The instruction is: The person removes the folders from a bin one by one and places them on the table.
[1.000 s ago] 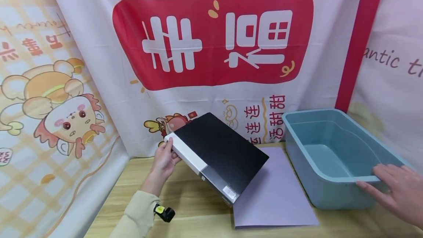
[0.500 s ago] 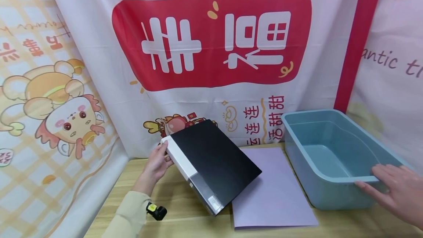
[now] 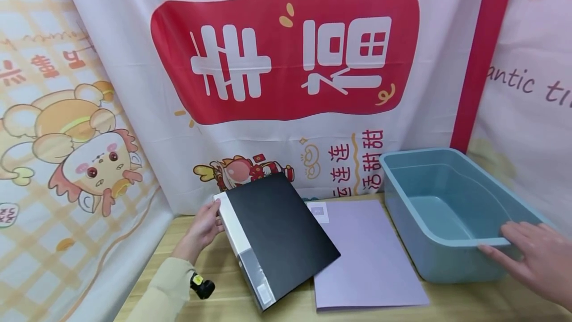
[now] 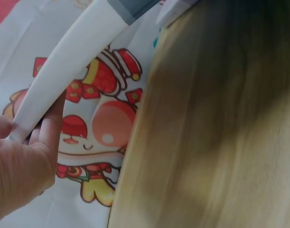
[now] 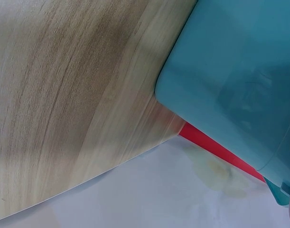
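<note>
My left hand holds a black file folder by the far corner of its white-labelled spine, thumb on top and fingers beneath. The folder is tilted, its near corner low by the table, its right corner over part of a lilac folder lying flat. In the left wrist view, the spine runs up from between thumb and fingers. My right hand grips the near rim of a blue-green plastic tub, fingers over the edge and thumb outside. The right wrist view shows mostly the tub's outer wall.
Everything stands on a wood-grain table. Printed cloth hangs close behind, and another patterned cloth closes the left side. The tub's inside shows a bare bottom. A white label sits at the lilac folder's far left corner.
My left hand has brought the black folder left, nearer and lower, uncovering more of the lilac folder and its white label. My right hand stays on the tub's rim.
</note>
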A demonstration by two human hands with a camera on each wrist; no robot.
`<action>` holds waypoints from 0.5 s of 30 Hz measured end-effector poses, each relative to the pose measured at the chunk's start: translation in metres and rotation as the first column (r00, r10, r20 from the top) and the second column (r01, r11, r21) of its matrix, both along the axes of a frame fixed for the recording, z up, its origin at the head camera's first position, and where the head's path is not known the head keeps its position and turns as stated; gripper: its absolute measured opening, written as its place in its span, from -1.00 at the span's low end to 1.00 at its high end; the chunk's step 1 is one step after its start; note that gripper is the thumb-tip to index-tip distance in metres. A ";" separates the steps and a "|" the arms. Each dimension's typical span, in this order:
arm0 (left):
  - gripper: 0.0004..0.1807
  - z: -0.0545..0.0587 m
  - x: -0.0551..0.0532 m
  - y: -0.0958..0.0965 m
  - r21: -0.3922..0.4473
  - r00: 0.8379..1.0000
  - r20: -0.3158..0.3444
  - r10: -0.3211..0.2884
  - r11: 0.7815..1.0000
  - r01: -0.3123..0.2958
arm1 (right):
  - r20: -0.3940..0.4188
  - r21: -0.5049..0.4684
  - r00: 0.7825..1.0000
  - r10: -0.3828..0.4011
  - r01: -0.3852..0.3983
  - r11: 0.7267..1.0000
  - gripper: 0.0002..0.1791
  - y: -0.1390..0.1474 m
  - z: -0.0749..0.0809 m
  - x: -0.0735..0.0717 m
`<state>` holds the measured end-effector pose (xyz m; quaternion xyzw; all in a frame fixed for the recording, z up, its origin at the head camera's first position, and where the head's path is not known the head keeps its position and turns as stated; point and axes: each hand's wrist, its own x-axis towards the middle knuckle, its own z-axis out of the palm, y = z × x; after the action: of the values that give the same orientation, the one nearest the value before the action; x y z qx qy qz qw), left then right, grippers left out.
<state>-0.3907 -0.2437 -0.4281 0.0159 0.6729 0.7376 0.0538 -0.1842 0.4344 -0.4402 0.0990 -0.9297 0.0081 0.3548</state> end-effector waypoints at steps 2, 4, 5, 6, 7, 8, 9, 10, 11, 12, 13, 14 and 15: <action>-0.40 -0.003 -0.001 -0.002 -0.010 1.000 0.022 0.008 1.000 -0.008 | 0.006 0.002 1.000 -0.006 0.006 1.000 -0.48 0.000 0.000 0.000; -0.38 -0.006 -0.002 -0.006 -0.017 0.999 0.035 0.012 1.000 -0.011 | 0.013 0.007 1.000 -0.010 0.010 1.000 -0.47 0.000 0.000 0.001; -0.38 -0.007 -0.003 -0.007 -0.018 0.999 0.044 0.021 1.000 -0.020 | 0.016 0.009 1.000 -0.011 0.010 1.000 -0.47 0.000 0.000 0.001; -0.38 -0.008 -0.003 -0.008 -0.021 0.999 0.048 0.026 0.999 -0.025 | 0.016 0.013 1.000 -0.009 0.008 1.000 -0.47 0.000 -0.001 0.000; -0.38 -0.009 -0.004 -0.010 -0.023 0.998 0.051 0.031 0.999 -0.030 | 0.015 0.016 1.000 -0.007 0.006 1.000 -0.47 0.000 -0.001 0.000; -0.37 -0.010 -0.004 -0.011 -0.026 0.998 0.055 0.030 0.999 -0.029 | 0.016 0.018 1.000 -0.005 0.005 1.000 -0.46 0.001 -0.001 0.000; -0.36 -0.011 -0.005 -0.013 -0.029 0.998 0.056 0.033 0.999 -0.032 | 0.014 0.019 1.000 -0.002 0.002 1.000 -0.46 0.001 -0.001 0.000; -0.36 -0.012 -0.005 -0.014 -0.031 0.998 0.057 0.033 0.999 -0.031 | 0.011 0.020 1.000 0.001 -0.001 1.000 -0.46 0.002 0.000 0.000; -0.37 -0.012 -0.006 -0.015 -0.032 0.997 0.064 0.039 0.999 -0.037 | 0.011 0.020 1.000 0.001 -0.001 1.000 -0.46 0.002 0.000 0.000; -0.36 -0.012 -0.006 -0.016 -0.036 0.997 0.064 0.037 0.999 -0.035 | 0.013 0.021 1.000 -0.001 0.001 1.000 -0.46 0.002 -0.001 0.000; -0.37 -0.012 -0.006 -0.017 -0.041 0.997 0.065 0.037 0.999 -0.034 | 0.020 0.021 1.000 -0.006 0.006 1.000 -0.46 0.002 -0.001 0.000; -0.37 -0.012 -0.006 -0.018 -0.047 0.997 0.065 0.033 0.998 -0.030 | 0.026 0.021 1.000 -0.012 0.011 1.000 -0.46 0.002 -0.001 0.000; -0.38 -0.013 -0.007 -0.019 -0.052 0.998 0.064 0.030 0.998 -0.027 | 0.029 0.021 0.999 -0.015 0.015 1.000 -0.46 0.002 -0.001 0.000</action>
<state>-0.3974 -0.2624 -0.4410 -0.0188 0.6895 0.7210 0.0655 -0.1838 0.4363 -0.4416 0.0957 -0.9354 -0.0028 0.3403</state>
